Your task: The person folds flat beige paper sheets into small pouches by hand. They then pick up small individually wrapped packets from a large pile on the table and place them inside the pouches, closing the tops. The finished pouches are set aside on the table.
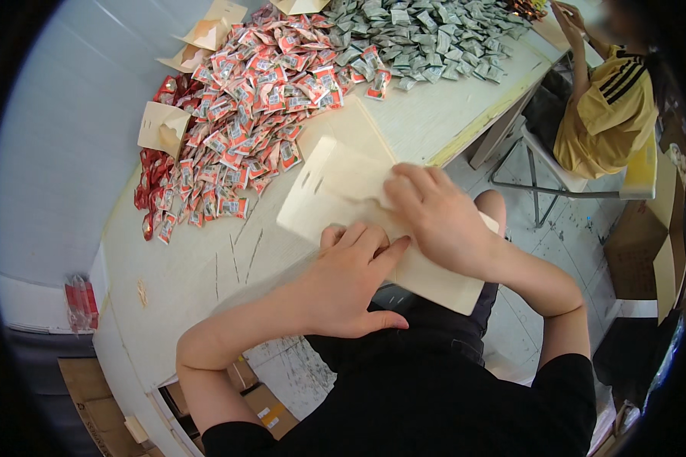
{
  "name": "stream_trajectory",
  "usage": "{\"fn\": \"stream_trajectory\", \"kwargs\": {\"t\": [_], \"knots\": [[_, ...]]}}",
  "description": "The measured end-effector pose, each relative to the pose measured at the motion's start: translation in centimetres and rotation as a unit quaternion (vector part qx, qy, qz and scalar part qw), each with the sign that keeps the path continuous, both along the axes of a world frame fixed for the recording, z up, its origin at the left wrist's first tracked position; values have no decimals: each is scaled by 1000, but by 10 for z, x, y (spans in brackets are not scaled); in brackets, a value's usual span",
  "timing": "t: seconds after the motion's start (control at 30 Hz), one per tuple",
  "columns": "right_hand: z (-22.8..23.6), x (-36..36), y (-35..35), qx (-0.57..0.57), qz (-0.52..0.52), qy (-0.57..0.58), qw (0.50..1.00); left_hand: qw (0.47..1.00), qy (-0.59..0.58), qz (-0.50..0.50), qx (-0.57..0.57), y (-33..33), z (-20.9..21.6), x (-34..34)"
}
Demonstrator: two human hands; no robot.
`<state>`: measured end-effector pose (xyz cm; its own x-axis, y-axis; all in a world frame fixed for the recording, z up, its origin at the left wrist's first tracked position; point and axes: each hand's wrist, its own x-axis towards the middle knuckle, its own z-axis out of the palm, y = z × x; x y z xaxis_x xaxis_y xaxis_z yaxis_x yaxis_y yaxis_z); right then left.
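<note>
A cream cardboard piece (312, 186) with short slits near its far left end lies slantwise under both my hands, from the table's edge to above my lap. My left hand (335, 286) presses on its near edge with bent fingers, the thumb sticking out apart. Curled over the card's far side, my right hand (446, 217) pinches at a raised fold. The fingertips of both hands are partly hidden. Beneath it, another flat cream card (351, 122) rests on the table.
Red-and-white packets (244, 114) heap up on the table (168, 266), with green packets (427, 38) beyond. Torn cream cartons (162, 126) stand among the red ones. At right a person in a yellow shirt (606, 114) sits on a chair (545, 164), near a brown box (640, 244).
</note>
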<state>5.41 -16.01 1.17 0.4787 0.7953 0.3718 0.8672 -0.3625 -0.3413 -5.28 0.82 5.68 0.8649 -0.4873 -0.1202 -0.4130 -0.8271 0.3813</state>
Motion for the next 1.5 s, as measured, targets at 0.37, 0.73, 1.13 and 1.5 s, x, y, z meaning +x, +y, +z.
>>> {"fn": "stream_trajectory", "kwargs": {"t": [0.37,0.73,1.13,1.5], "knots": [[14,10,-4,78,64,168,981,909,-405,-48,80,7,-26,19],[-1,8,10,23,-67,-3,998,991,-133,28,2,-5,8,20],[16,13,32,172,-145,-177,958,900,-331,102,265,-23,-16,25],[7,27,44,169,-137,-70,974,852,-350,125,368,-5,-2,50]]}}
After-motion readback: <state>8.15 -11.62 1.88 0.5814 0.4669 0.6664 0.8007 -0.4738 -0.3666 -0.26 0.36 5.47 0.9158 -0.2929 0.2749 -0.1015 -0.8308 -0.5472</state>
